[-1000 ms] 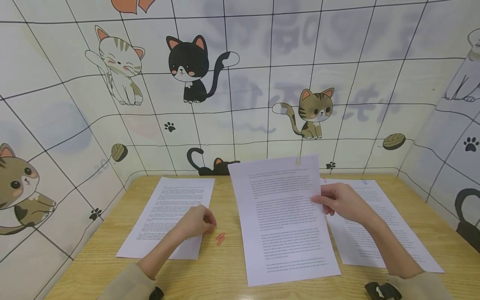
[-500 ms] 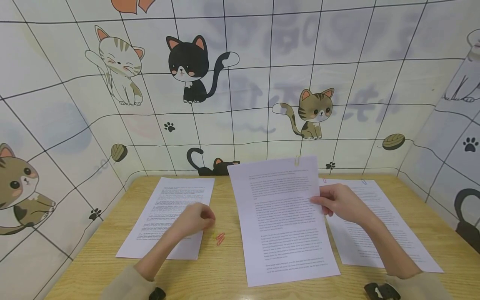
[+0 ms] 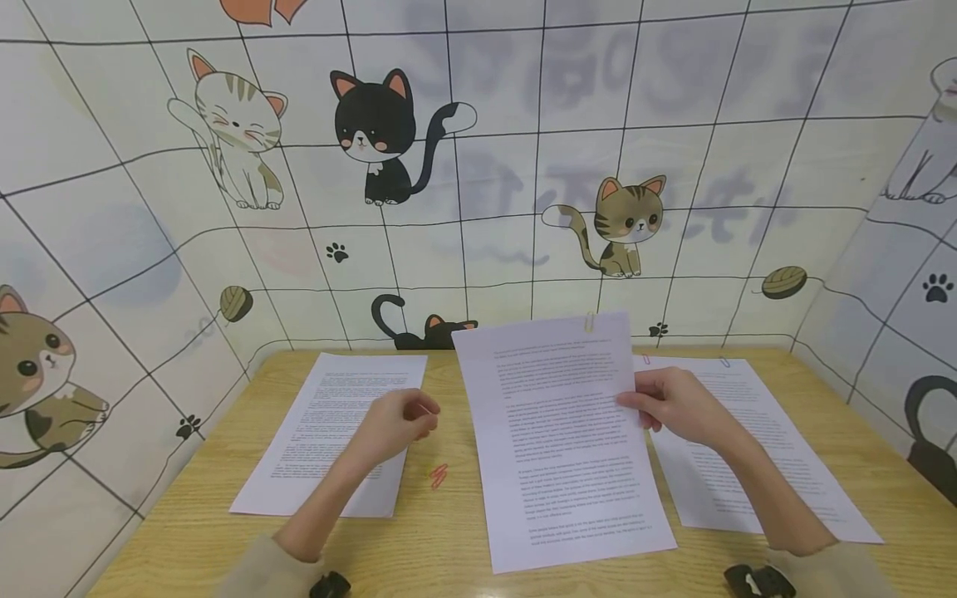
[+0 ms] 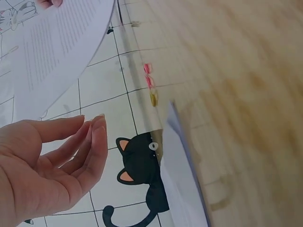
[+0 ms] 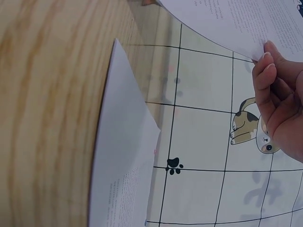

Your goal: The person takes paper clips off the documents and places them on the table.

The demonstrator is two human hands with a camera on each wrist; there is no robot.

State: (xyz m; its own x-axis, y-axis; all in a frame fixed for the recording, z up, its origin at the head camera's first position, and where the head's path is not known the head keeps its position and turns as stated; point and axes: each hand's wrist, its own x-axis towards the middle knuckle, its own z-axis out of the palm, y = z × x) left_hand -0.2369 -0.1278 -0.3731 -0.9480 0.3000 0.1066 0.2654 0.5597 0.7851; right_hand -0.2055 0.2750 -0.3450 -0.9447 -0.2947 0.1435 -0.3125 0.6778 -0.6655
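Note:
My right hand [image 3: 684,407] pinches the right edge of a printed sheet [image 3: 553,432] between thumb and fingers, holding it up and tilted back at the middle of the table. A yellow paper clip [image 3: 589,321] sits on that sheet's top edge. The left hand [image 3: 399,423] hovers over the right edge of another printed sheet [image 3: 262,477], fingers loosely bent; in the left wrist view its fingertips are close together with nothing visible between them. Just below and right of it, several pink paper clips [image 3: 439,476] lie on the table, with a yellow one [image 4: 154,98] beside them.
Printed paper [image 3: 811,498] lies at the right, partly behind the held sheet and right forearm, with a pink paper clip [image 3: 646,360] and a bluish paper clip [image 3: 724,363] on its top edge. A cat-patterned cloth [image 3: 508,166] encloses the wooden table [image 3: 441,552].
The left hand has lifted up and away from the paper clips, and its fingers have loosened. The held sheet has shifted slightly left with the right hand.

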